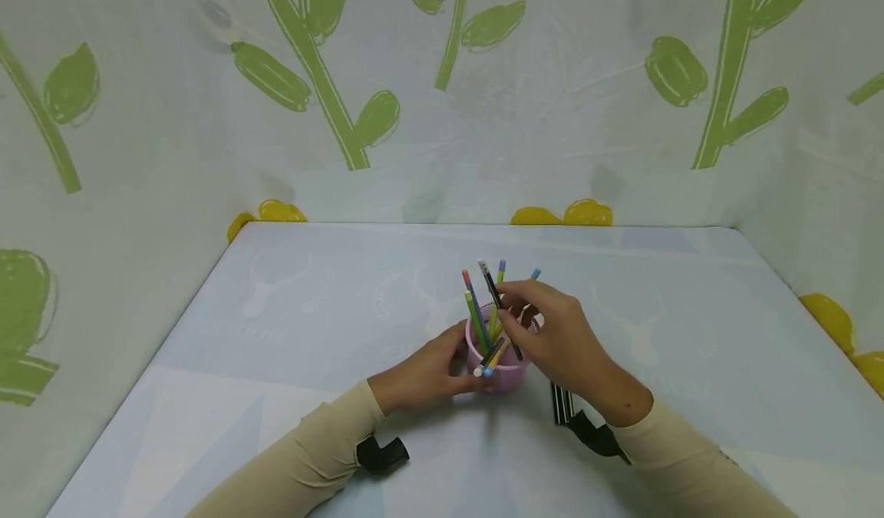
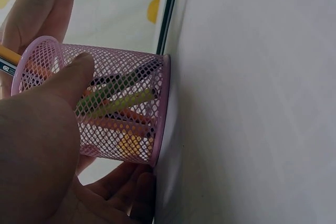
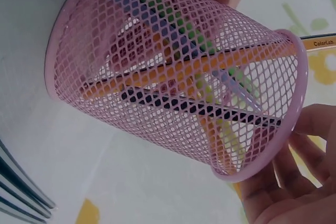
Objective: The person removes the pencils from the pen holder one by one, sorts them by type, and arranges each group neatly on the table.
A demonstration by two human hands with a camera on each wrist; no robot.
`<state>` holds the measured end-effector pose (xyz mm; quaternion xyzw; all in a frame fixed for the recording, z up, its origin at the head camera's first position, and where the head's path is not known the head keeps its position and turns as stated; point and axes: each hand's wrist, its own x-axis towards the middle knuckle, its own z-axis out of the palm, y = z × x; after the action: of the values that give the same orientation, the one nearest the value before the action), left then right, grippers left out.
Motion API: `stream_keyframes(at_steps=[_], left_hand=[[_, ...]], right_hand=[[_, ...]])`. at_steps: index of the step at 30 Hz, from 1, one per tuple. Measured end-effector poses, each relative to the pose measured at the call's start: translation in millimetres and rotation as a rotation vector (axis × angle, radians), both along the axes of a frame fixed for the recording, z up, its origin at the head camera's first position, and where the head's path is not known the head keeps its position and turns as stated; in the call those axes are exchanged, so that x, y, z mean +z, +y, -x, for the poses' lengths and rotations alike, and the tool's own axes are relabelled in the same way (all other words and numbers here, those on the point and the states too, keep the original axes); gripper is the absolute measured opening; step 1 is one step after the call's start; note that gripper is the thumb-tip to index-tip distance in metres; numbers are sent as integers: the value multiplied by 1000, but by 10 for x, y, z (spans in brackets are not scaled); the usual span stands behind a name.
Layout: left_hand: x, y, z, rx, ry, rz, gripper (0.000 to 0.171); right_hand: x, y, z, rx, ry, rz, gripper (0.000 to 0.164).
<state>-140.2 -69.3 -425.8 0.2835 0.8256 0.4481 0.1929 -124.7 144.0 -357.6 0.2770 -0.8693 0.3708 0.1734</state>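
Note:
A pink mesh pencil cup [image 1: 507, 380] stands upright on the table with several colored pencils leaning in it. My left hand [image 1: 431, 372] grips the cup from the left, its thumb [image 2: 79, 77] pressed along the mesh. Over the cup's right rim, my right hand [image 1: 562, 341] pinches a black pencil [image 1: 490, 284] with a white end; its lower part reaches into the cup. A green pencil [image 1: 476, 318] leans at the left, and an orange pencil [image 3: 317, 43] sticks out past the rim in the right wrist view.
Dark striped pencils [image 1: 562, 404] lie on the table just right of the cup, below my right wrist. Black straps [image 1: 383, 455] hang at both sleeves. A pale curtain with green leaf prints [image 1: 552, 119] rises behind the table's far edge.

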Motion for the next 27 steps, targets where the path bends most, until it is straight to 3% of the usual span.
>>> stream_keyframes(at_steps=[10, 19, 27], left_hand=[[-22, 1, 12, -6, 7, -8, 84], [-47, -12, 9, 6, 6, 6, 87], [-33, 5, 16, 2, 9, -1, 87]], right_hand=[[98, 78, 12, 7, 175, 168, 34], [202, 119, -43, -14, 201, 234, 36], [258, 189, -73, 22, 176, 323, 39]])
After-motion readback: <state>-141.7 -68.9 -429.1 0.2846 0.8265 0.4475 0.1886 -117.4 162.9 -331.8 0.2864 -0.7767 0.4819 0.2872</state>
